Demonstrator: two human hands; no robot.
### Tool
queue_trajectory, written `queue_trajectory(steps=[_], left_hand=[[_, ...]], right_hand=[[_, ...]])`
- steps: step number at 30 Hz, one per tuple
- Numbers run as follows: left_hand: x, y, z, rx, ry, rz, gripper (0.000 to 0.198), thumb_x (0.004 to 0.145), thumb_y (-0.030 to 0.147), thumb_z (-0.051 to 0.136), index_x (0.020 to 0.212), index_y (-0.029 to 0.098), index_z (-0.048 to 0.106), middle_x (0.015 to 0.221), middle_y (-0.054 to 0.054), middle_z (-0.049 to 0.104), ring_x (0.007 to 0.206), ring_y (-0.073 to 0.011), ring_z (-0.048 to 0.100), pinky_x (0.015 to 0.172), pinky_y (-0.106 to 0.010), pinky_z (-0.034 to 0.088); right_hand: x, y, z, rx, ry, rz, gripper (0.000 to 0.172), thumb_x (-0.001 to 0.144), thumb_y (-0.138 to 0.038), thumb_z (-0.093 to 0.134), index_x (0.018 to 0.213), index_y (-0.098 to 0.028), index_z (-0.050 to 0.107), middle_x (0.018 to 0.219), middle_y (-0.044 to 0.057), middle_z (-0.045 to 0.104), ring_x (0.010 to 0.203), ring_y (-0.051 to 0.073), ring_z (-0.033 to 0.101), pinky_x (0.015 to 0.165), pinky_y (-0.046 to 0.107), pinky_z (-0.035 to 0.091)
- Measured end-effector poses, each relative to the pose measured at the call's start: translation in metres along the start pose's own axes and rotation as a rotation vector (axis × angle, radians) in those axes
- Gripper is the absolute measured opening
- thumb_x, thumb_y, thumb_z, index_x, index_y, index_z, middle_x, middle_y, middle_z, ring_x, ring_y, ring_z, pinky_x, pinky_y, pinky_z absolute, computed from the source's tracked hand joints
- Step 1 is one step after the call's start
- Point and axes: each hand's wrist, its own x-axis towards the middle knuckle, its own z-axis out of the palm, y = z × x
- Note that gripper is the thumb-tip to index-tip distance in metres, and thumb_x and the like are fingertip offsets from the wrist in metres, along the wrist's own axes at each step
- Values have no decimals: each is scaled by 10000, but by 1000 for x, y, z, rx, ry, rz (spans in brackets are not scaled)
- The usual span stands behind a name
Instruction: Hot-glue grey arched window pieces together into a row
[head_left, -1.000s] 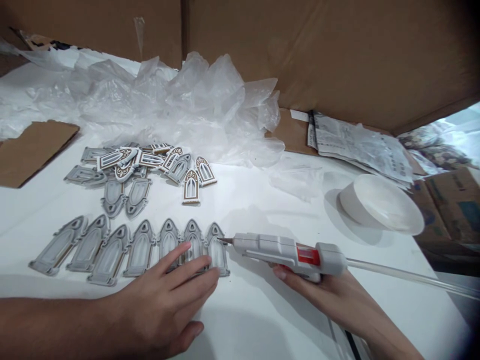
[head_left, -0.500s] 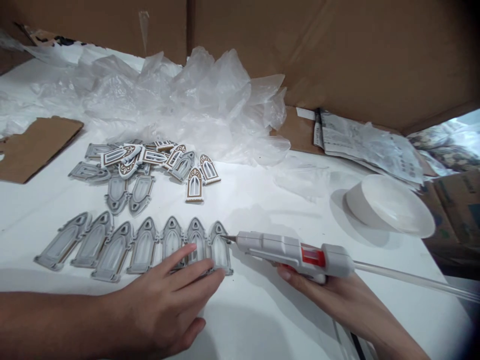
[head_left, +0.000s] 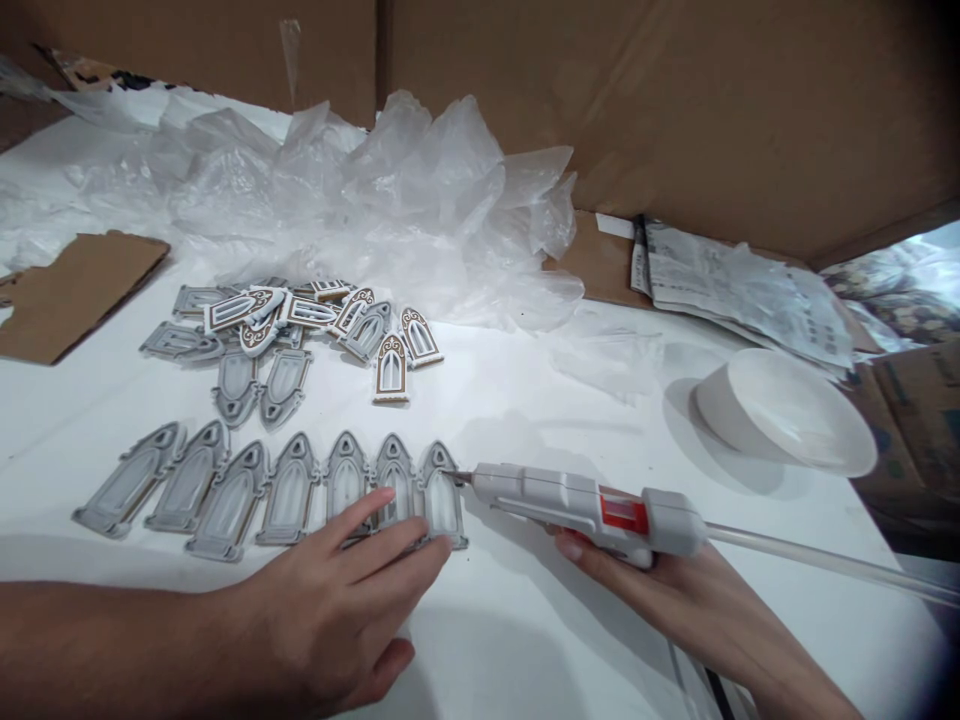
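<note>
My right hand (head_left: 675,590) is wrapped around a grey and red hot glue gun (head_left: 559,500), with a long clear glue stick (head_left: 810,555) sticking out of its back. The nozzle meets the upper part of the rightmost small arched window piece (head_left: 441,500) in a row of several, which lie grey back side up. My left hand (head_left: 352,590) rests with fingers spread over the right end of that row. Its fingertips partly cover another arched window piece (head_left: 395,475). Whether glue is coming out is too small to tell.
Behind the row lies a pile of similar arched pieces (head_left: 300,310), some showing brown and white fronts. Crumpled clear plastic (head_left: 420,190) spreads along the back. A white bowl (head_left: 780,410) stands at the right, near folded newspaper (head_left: 742,285). Cardboard (head_left: 82,290) lies at the left.
The view has shifted very slightly. Both hands, the glue gun and the arched pieces hold nearly the same positions.
</note>
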Motion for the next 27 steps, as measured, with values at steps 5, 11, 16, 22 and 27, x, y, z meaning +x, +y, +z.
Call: queue_trajectory(steps=[5, 11, 16, 22, 27], left_hand=[[-1, 0, 0, -9, -6, -6, 418, 934, 300, 553, 1292, 84, 549, 1261, -44, 656, 1222, -176, 524, 1245, -334, 100], [-1, 0, 0, -15, -15, -16, 433, 931, 302, 559, 1305, 86, 535, 1278, -24, 650, 1230, -165, 514, 1249, -323, 35], [0, 1, 1, 4, -9, -12, 435, 925, 303, 564, 1306, 94, 537, 1247, -39, 666, 1213, -161, 529, 1240, -331, 147], [0, 1, 0, 3, 15, -2, 396, 922, 288, 558, 1271, 101, 565, 1255, -26, 663, 1214, -169, 534, 1245, -329, 76], [2, 0, 0, 12, 13, 39, 230, 950, 235, 532, 1146, 162, 625, 1181, 22, 694, 1135, -120, 572, 1247, -301, 19]], right_hand=[[1, -5, -3, 42, -3, -4, 481, 794, -664, 566, 1057, -304, 747, 1059, 18, 742, 995, 313, 681, 841, 351, 576], [0, -15, -5, 59, 24, 39, 459, 778, -673, 572, 947, -293, 766, 965, 23, 756, 902, 294, 701, 808, 345, 583], [2, -15, -11, 94, -35, 1, 423, 783, -655, 584, 911, -290, 758, 925, 19, 757, 877, 280, 702, 794, 355, 589], [4, -15, -15, 228, -7, 25, 436, 749, -666, 615, 818, -253, 735, 879, 53, 740, 867, 282, 684, 759, 360, 577], [1, -24, -18, 325, -11, 40, 420, 771, -626, 621, 873, -236, 740, 728, 50, 680, 751, 232, 643, 665, 325, 542]])
